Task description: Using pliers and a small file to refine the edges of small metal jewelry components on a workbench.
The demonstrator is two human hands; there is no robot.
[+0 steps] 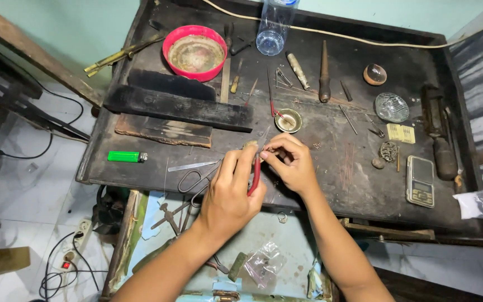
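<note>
While gripped (left hand (pixel 229 193)) — red-handled pliers (pixel 255 176)

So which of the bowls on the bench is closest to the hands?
The small brass bowl, just beyond the right hand. The red plastic bowl is bigger and sits far back; the clear glass dish lies off right.

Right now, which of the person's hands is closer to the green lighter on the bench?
Left. The left hand is just right of the green lighter; the right hand sits farther right, beyond the left.

Even, soft daylight, sharp focus, wide-angle bending at the edges.
</note>
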